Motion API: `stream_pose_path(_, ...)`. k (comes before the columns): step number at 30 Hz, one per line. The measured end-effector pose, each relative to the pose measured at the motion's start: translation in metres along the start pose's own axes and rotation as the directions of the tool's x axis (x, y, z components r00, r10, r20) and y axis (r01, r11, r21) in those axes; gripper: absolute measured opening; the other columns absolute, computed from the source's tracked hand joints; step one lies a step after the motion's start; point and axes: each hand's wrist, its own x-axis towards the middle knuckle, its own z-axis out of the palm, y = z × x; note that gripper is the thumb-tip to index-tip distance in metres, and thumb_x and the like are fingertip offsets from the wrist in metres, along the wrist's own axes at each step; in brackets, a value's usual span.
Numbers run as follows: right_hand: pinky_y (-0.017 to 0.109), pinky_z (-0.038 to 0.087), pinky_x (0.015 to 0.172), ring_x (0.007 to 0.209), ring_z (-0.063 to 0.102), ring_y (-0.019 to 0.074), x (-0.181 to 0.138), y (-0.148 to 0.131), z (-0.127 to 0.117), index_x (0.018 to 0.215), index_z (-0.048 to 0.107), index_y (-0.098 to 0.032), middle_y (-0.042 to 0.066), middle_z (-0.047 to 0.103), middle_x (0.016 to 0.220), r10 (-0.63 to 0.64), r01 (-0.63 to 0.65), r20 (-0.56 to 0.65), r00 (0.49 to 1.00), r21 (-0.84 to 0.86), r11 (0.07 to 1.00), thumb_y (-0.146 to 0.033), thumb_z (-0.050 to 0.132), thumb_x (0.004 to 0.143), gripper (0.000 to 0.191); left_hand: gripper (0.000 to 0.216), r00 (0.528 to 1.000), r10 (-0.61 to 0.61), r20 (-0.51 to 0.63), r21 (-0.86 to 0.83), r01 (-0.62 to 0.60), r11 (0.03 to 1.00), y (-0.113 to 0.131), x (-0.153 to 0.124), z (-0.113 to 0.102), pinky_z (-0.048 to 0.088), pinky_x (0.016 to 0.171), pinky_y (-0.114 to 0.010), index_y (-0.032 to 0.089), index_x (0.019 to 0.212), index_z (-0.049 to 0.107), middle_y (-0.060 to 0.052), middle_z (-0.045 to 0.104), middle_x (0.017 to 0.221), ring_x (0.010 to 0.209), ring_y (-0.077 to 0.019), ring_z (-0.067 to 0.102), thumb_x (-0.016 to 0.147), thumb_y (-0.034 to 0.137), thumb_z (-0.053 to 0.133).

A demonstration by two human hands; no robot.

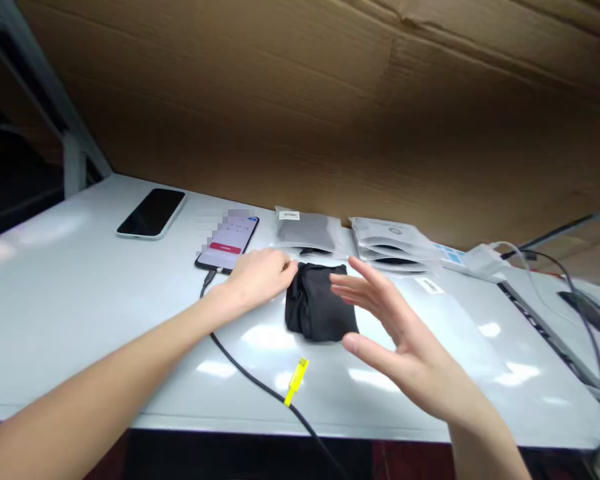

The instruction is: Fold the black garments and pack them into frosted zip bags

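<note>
A folded piece of black cloth (pixel 325 310) lies on the white table in front of me. At its upper left edge is my left hand (pixel 260 279), fingers curled and closed on the fabric's edge; the fingertips are partly hidden. My right hand (pixel 400 333) hovers over the cloth's right side, open, with the fingers stretched out and the thumb apart. Behind the cloth lies a clear plastic bag (pixel 307 230) with dark contents and a white label. Beside it sits a stack of frosted plastic bags (pixel 393 241). A flat clear bag (pixel 450 320) lies right of my right hand.
A lit phone (pixel 229 243) with a cable (pixel 250 377) plugged in lies left of my left hand. The cable carries a yellow tag (pixel 297 381) and runs over the front edge. Another phone (pixel 153 212) lies far left. Cardboard (pixel 280 100) walls the back; wires (pixel 580 313) run at right.
</note>
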Motion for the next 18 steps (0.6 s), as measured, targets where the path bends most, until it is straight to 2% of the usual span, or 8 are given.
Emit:
stream_pose_path(2,0.045,0.043,0.105,0.125,0.054,0.0249,0.001,-0.003,0.001,0.141,0.044,-0.041,0.003,0.058,0.136,-0.028,0.028,-0.003,1.0,0.031,0.999,-0.039,0.066,0.087,0.058,0.052,1.0,-0.027,0.007,-0.022,0.028,0.999,-0.001,0.0,-0.002,0.048,0.07,-0.035,0.02,0.077,0.071,-0.012,0.074,0.085,0.082,-0.0292,0.069,0.094,0.042,0.027)
stream_pose_path(4,0.046,0.045,0.103,0.119,0.059,0.025,0.005,0.006,-0.003,0.132,0.054,-0.037,0.004,0.065,0.126,0.018,-0.013,-0.096,0.995,0.047,0.999,-0.042,0.064,0.087,0.046,0.059,0.999,-0.046,0.012,-0.047,0.047,0.998,-0.001,0.0,-0.003,0.048,0.069,-0.037,0.02,0.073,0.07,-0.012,0.073,0.08,0.08,-0.0303,0.069,0.095,0.05,0.025)
stream_pose_path(7,0.044,0.051,0.091,0.101,0.066,0.0257,0.01,0.025,-0.007,0.123,0.062,-0.03,0.007,0.072,0.11,0.151,-0.133,-0.18,0.972,0.108,0.985,-0.048,0.062,0.086,0.041,0.065,0.999,-0.047,0.01,-0.081,0.048,0.996,0.0,-0.001,-0.003,0.047,0.067,-0.038,0.02,0.07,0.067,-0.011,0.07,0.073,0.075,-0.0311,0.067,0.088,0.07,0.029)
stream_pose_path(10,0.039,0.053,0.073,0.08,0.065,0.0227,0.008,0.039,0.001,0.119,0.065,-0.026,0.01,0.073,0.103,0.212,-0.162,-0.174,0.962,0.265,0.951,-0.047,0.063,0.086,0.039,0.068,0.999,-0.041,-0.002,-0.103,0.041,0.994,0.003,-0.003,0.001,0.047,0.065,-0.038,0.019,0.085,0.065,-0.01,0.069,0.076,0.074,-0.0318,0.066,0.073,0.083,0.044)
stream_pose_path(12,0.034,0.051,0.067,0.072,0.062,0.0183,0.005,0.044,0.01,0.111,0.067,-0.027,0.007,0.073,0.098,0.197,-0.113,-0.197,0.961,0.371,0.922,-0.041,0.069,0.083,0.031,0.074,0.999,-0.028,-0.037,-0.12,0.023,0.993,0.005,-0.004,0.005,0.048,0.068,-0.038,0.018,0.103,0.061,-0.01,0.07,0.085,0.079,-0.0314,0.066,0.067,0.083,0.052)
stream_pose_path(14,0.028,0.05,0.067,0.072,0.06,0.0144,0.003,0.048,0.021,0.098,0.068,-0.028,0.002,0.071,0.089,0.178,-0.044,-0.248,0.952,0.465,0.884,-0.033,0.075,0.078,0.022,0.075,0.993,0.039,-0.11,-0.131,-0.053,0.99,0.007,-0.005,0.009,0.049,0.076,-0.038,0.019,0.116,0.055,-0.01,0.068,0.1,0.091,-0.0312,0.065,0.068,0.077,0.058)
stream_pose_path(16,0.023,0.048,0.066,0.072,0.058,0.0121,0.002,0.049,0.03,0.088,0.066,-0.027,-0.001,0.067,0.081,0.182,-0.001,-0.268,0.946,0.562,0.827,-0.028,0.079,0.073,0.019,0.068,0.982,0.12,-0.144,-0.144,-0.141,0.98,0.007,-0.005,0.013,0.049,0.083,-0.04,0.02,0.116,0.056,-0.01,0.063,0.11,0.104,-0.0319,0.061,0.07,0.071,0.061)
stream_pose_path(18,0.021,0.046,0.06,0.066,0.055,0.0107,0.002,0.047,0.038,0.084,0.065,-0.026,-0.003,0.063,0.075,0.201,0.019,-0.257,0.945,0.658,0.752,-0.025,0.08,0.07,0.021,0.062,0.982,0.157,-0.104,-0.171,-0.173,0.97,0.006,-0.003,0.019,0.049,0.083,-0.041,0.02,0.107,0.061,-0.011,0.062,0.108,0.104,-0.0327,0.06,0.07,0.07,0.063)
